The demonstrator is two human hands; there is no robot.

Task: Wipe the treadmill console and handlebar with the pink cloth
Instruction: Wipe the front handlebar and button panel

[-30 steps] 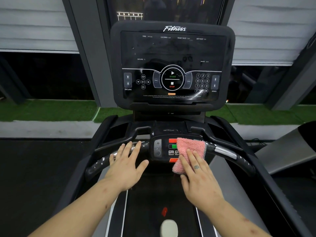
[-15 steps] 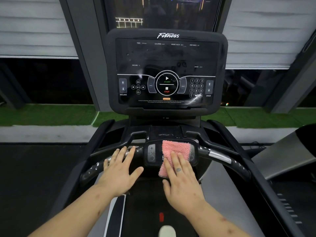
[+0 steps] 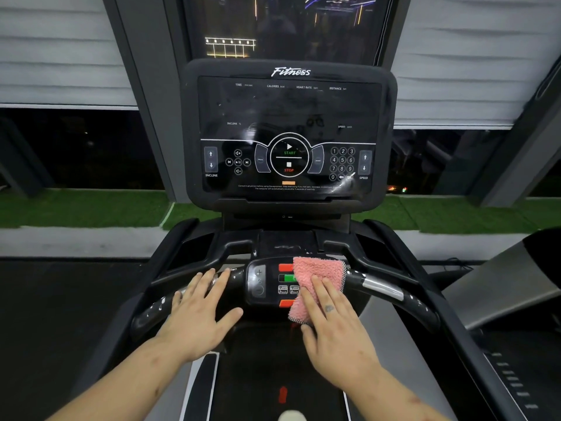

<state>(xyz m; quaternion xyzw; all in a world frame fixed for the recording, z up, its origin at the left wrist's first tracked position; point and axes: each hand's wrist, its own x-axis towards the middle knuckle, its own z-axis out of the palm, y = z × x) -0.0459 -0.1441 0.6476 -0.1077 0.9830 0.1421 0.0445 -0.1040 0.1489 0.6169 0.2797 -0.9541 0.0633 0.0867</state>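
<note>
The pink cloth (image 3: pixel 315 276) lies folded over the right half of the small button panel (image 3: pixel 267 284) in the middle of the black handlebar (image 3: pixel 382 288). My right hand (image 3: pixel 334 326) presses flat on the cloth with straight fingers. Flat on the left part of the handlebar lies my left hand (image 3: pixel 197 311), fingers spread, holding nothing. The large black console (image 3: pixel 290 132) with its START and STOP markings stands upright above, untouched by either hand.
The treadmill belt (image 3: pixel 282 375) runs below my arms, with grey side rails. Black cup-holder recesses (image 3: pixel 194 247) flank the console base. A strip of green turf (image 3: pixel 76 208) and dark windows lie beyond. Part of another machine (image 3: pixel 516 268) shows at the right.
My right hand slid the cloth left across the button panel, then back right, so the red and green buttons show again. My left hand stayed on the handlebar.
</note>
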